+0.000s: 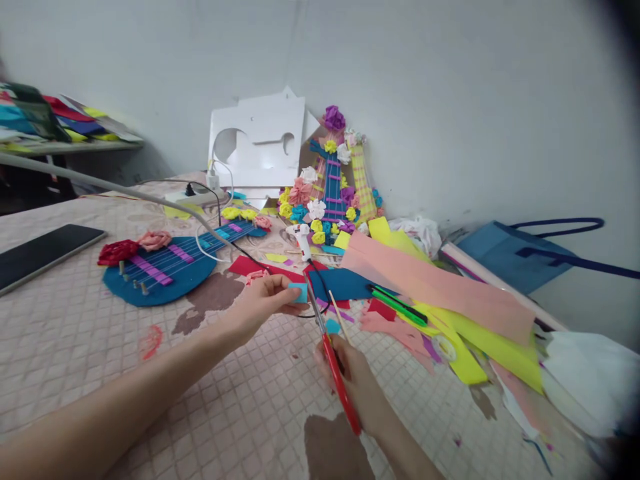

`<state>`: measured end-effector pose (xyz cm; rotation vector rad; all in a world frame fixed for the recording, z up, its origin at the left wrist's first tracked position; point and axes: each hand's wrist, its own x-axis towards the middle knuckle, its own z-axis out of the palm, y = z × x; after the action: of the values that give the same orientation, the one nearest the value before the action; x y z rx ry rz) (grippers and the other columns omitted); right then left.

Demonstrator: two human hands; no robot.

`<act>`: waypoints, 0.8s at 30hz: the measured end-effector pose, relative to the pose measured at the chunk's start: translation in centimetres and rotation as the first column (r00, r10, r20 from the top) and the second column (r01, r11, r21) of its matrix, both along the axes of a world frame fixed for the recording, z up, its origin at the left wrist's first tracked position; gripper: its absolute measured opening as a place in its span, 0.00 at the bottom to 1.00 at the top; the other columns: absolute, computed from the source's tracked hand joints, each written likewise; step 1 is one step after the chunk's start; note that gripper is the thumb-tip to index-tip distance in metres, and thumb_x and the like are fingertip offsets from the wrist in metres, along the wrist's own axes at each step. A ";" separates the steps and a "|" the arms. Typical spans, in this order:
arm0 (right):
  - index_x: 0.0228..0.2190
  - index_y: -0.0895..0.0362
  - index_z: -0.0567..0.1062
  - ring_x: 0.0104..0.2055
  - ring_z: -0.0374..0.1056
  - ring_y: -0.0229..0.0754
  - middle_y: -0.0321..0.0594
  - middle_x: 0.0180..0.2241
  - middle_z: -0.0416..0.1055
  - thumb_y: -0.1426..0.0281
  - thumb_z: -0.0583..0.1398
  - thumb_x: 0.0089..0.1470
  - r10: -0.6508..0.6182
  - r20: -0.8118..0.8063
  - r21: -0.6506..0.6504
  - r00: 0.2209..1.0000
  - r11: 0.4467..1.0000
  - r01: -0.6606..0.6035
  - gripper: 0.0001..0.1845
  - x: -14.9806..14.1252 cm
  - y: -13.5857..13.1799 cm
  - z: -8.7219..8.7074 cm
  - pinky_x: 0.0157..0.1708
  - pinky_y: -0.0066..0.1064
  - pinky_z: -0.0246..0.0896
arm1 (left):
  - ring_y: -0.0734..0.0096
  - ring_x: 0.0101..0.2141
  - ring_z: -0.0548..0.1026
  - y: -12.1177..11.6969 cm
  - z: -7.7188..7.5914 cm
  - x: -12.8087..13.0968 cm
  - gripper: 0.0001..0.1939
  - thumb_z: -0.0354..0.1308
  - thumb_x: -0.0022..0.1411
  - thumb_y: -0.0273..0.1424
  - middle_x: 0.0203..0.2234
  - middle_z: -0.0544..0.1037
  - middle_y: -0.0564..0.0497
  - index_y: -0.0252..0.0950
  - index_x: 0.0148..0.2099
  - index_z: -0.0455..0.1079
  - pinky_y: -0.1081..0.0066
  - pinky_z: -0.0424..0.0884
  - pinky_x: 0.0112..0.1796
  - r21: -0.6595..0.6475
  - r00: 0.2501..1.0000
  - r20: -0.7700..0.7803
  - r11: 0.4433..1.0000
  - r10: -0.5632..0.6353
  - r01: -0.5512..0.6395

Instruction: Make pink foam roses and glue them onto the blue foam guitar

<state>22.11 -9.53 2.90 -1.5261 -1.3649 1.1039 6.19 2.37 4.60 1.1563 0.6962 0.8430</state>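
Between the thumb and fingers of my left hand (265, 297) is a small light-blue paper piece (300, 293). My right hand (361, 383) grips red-handled scissors (336, 373), whose blades point away from me and pass just right of that piece. I cannot tell whether the blades touch it. A thin wooden stick (337, 312) shows beside the scissors; its lower end meets my right hand, and whether it is held is unclear. Left of my hands lies a blue guitar-shaped craft (193, 283) with purple strips, strings and paper flowers.
A white glue gun (301, 241) with a black cord stands beyond my hands. Paper-flowered craft guitars (334, 183) lean on the wall beside white cut-out board (257, 150). To the right are pink paper (440, 287), a green cutter (400, 305) and a blue bag (515, 257). A phone (47, 253) lies left.
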 end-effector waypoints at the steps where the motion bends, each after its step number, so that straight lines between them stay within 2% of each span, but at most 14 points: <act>1: 0.25 0.55 0.64 0.20 0.52 0.33 0.29 0.19 0.57 0.58 0.58 0.54 0.000 0.012 0.002 1.000 1.000 0.000 0.14 0.0 0.0 -0.1 0.19 0.25 0.48 | 0.65 0.32 0.79 0.0 0.1 0.0 0.15 0.65 0.51 0.38 0.28 0.79 0.49 0.32 0.29 0.65 0.64 0.74 0.38 -0.007 1.000 0.010 1.000 0.002 -0.001; 6: 0.24 0.55 0.63 0.19 0.53 0.33 0.29 0.18 0.57 0.65 0.61 0.51 -0.008 0.080 0.004 0.997 1.000 0.008 0.12 0.1 0.1 -0.4 0.18 0.25 0.48 | 0.65 0.32 0.79 0.2 0.1 -0.1 0.15 0.65 0.52 0.37 0.27 0.79 0.48 0.32 0.28 0.65 0.65 0.74 0.37 -0.025 0.999 0.046 1.000 -0.003 0.004; 10: 0.24 0.55 0.64 0.19 0.53 0.33 0.28 0.18 0.57 0.65 0.60 0.51 -0.011 0.066 0.009 0.998 1.000 0.011 0.11 0.0 0.2 -0.3 0.19 0.25 0.49 | 0.65 0.32 0.79 0.2 -0.1 -0.1 0.14 0.65 0.52 0.36 0.27 0.79 0.47 0.32 0.29 0.66 0.64 0.75 0.38 -0.036 0.998 0.062 0.999 0.005 -0.003; 17: 0.24 0.55 0.63 0.19 0.52 0.33 0.28 0.18 0.55 0.59 0.60 0.52 0.009 0.033 -0.003 0.999 1.000 -0.009 0.15 -0.1 0.1 -0.1 0.18 0.25 0.48 | 0.67 0.30 0.78 0.1 -0.1 0.1 0.14 0.66 0.52 0.35 0.26 0.79 0.49 0.32 0.28 0.65 0.65 0.74 0.38 -0.058 0.994 0.114 0.998 0.003 0.004; 21: 0.25 0.55 0.62 0.18 0.52 0.32 0.28 0.17 0.54 0.53 0.54 0.55 0.062 -0.087 -0.038 0.994 0.997 -0.065 0.19 0.4 0.5 -0.6 0.18 0.25 0.49 | 0.68 0.31 0.78 0.6 0.8 0.4 0.13 0.65 0.52 0.35 0.27 0.79 0.49 0.32 0.29 0.65 0.68 0.74 0.37 -0.045 0.992 0.117 0.998 -0.049 0.055; 24: 0.24 0.55 0.62 0.16 0.52 0.32 0.27 0.16 0.54 0.49 0.53 0.53 0.058 -0.138 -0.060 0.989 0.996 -0.067 0.22 0.8 1.0 -1.3 0.17 0.24 0.49 | 0.68 0.32 0.78 1.0 1.4 0.6 0.13 0.66 0.51 0.35 0.28 0.79 0.48 0.32 0.30 0.66 0.69 0.74 0.37 -0.038 0.994 0.088 0.997 -0.067 0.071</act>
<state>22.93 -8.48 1.56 -1.4339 -1.3022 1.2784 6.75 3.37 6.02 1.0943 0.5968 0.8119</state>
